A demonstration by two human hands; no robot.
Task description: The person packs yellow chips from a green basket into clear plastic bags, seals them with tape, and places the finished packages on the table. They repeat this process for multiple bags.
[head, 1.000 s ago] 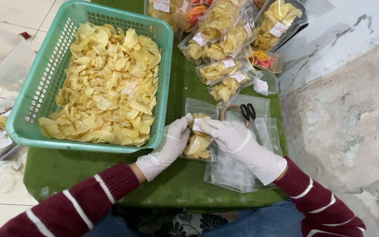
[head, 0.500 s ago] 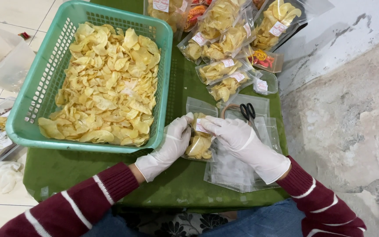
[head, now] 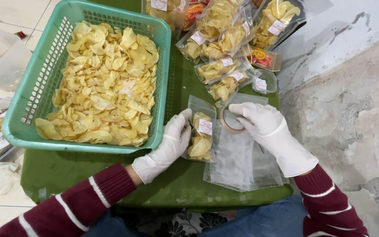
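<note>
Your gloved left hand [head: 168, 145] lies palm-down with its fingers curled closed; your gloved right hand [head: 264, 123] pinches shut, both striped-sleeved forearms angled inward.

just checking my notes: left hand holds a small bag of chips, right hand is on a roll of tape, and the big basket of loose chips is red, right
Not quite. The head view shows the basket of loose chips is teal green, not red. The rest stands: the left hand holds the small bag of chips, and the right hand is on the roll of tape.

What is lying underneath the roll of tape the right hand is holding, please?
Under the tape roll lies a stack of empty clear bags; the right hand covers part of the stack.
</note>
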